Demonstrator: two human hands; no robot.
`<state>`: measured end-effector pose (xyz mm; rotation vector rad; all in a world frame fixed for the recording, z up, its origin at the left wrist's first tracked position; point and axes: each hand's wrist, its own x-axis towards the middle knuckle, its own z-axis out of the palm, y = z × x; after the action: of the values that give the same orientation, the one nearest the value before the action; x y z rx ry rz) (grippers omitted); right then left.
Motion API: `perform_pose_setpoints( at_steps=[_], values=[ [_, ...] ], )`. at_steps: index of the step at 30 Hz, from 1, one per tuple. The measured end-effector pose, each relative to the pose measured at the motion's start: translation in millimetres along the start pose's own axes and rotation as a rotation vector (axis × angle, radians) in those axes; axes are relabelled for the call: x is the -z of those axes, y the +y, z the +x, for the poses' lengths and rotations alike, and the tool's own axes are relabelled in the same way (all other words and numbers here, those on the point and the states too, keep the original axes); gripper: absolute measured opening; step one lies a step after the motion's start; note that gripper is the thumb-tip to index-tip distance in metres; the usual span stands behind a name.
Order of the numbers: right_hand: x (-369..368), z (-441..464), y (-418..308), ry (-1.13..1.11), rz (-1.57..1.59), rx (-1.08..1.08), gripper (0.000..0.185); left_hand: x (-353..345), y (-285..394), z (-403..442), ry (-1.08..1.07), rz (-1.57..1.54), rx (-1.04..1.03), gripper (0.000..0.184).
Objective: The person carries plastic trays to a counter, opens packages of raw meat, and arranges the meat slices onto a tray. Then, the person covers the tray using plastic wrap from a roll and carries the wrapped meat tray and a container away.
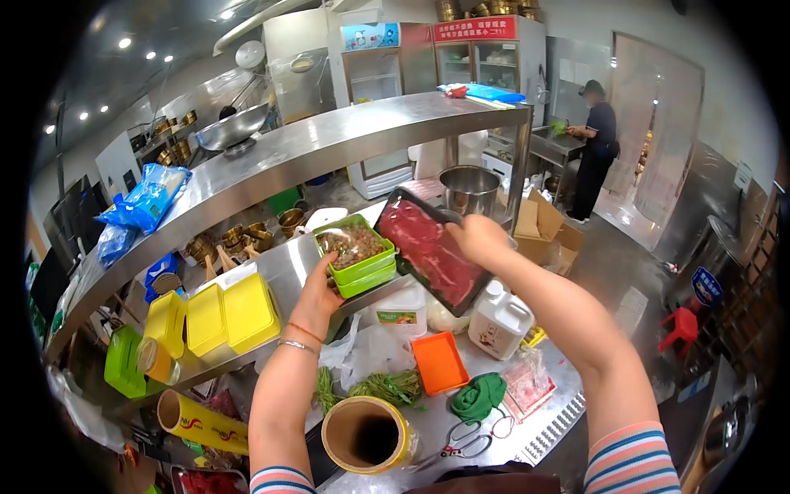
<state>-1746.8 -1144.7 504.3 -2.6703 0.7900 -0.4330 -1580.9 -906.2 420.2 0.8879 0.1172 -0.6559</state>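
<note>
My left hand [317, 290] grips the near left side of the green containers [362, 272], which are stacked at the edge of the middle steel shelf. The top one holds chopped food under clear film. My right hand [480, 241] is closed on the right edge of a black tray [457, 310] with slices of red meat [424, 247]. The tray is tilted and held just right of the green containers, above a white tub [401, 311] and a white jug [500, 321].
Yellow boxes [251, 313] line the shelf at left. Below are an orange tray [440, 364], green vegetables [387, 387], a green cloth [479, 398], scissors [469, 440] and a film roll [364, 435]. A person [594, 148] stands at a sink at the back right.
</note>
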Motion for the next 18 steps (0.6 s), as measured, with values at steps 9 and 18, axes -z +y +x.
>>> perform_pose_setpoints(
  at_steps=[9, 18],
  values=[
    [55, -87, 131, -0.155, 0.821, -0.186, 0.038, 22, 52, -129, -0.079, 0.140, -0.189, 0.044],
    [55, -222, 321, -0.095, 0.874, -0.262, 0.035, 50, 36, -297, 0.139, 0.156, -0.575, 0.034]
  ],
)
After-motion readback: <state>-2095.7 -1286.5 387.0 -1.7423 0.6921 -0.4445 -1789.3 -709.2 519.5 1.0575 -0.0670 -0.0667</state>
